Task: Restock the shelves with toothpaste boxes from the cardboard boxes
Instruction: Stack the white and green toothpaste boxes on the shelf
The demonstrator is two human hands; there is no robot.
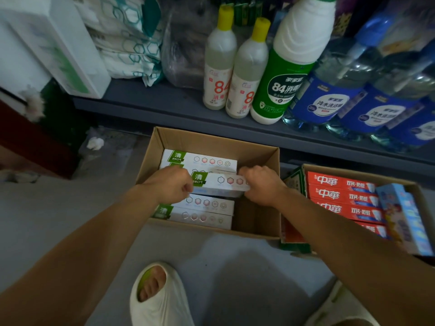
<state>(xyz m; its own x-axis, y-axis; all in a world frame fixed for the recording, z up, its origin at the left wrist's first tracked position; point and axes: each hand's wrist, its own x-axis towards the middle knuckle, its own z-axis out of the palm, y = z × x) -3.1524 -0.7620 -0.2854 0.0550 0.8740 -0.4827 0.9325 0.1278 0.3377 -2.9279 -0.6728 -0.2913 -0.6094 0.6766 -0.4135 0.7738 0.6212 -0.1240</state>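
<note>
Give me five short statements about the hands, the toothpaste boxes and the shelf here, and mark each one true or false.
1. Both hands grip one white-and-green toothpaste box, the left hand at one end, the right hand at the other. True.
2. The held box is above the open cardboard box. True.
3. The red toothpaste boxes lie in that same cardboard box. False: they lie in the second cardboard box to the right.
4. The shelf holds bottles with yellow caps. True.
5. The person is barefoot. False: slippers are worn.
</note>
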